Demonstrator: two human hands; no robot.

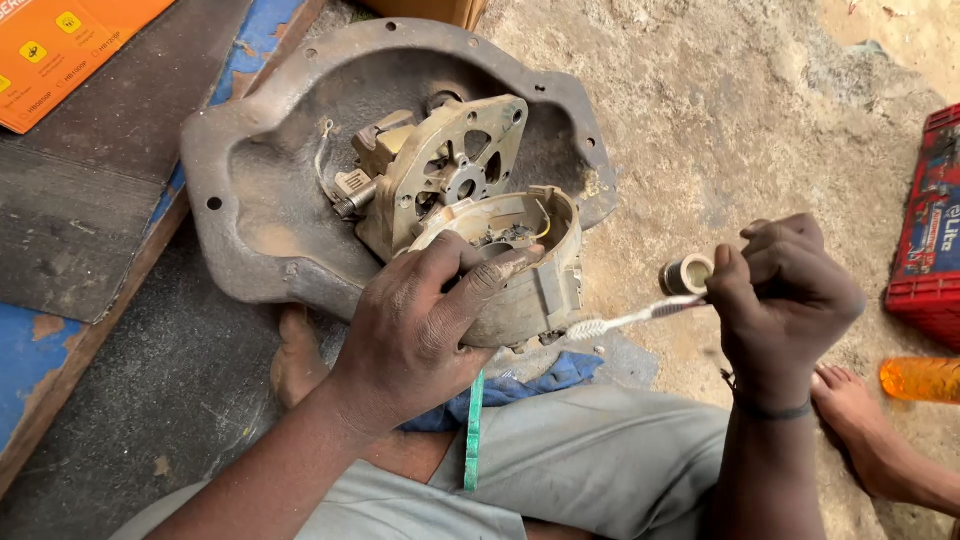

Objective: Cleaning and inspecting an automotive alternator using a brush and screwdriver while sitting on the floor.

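My left hand (425, 320) grips a round beige metal housing (535, 275), tilted on its side over my lap, thumb across its open rim. My right hand (790, 290) holds a white toothbrush (630, 320), whose bristle end touches the housing's lower right edge. A second beige housing with spoke openings (450, 165) and attached fittings rests inside a large grey cast cover (260, 200) lying on the ground ahead of me.
A small cylindrical part (686, 272) stands on the concrete by my right hand. A blue rag (545, 378) lies under the housing. A red crate (930, 240) and orange bottle (920, 378) are at right, an orange box (60, 50) top left. A bare foot (860, 420) shows at lower right.
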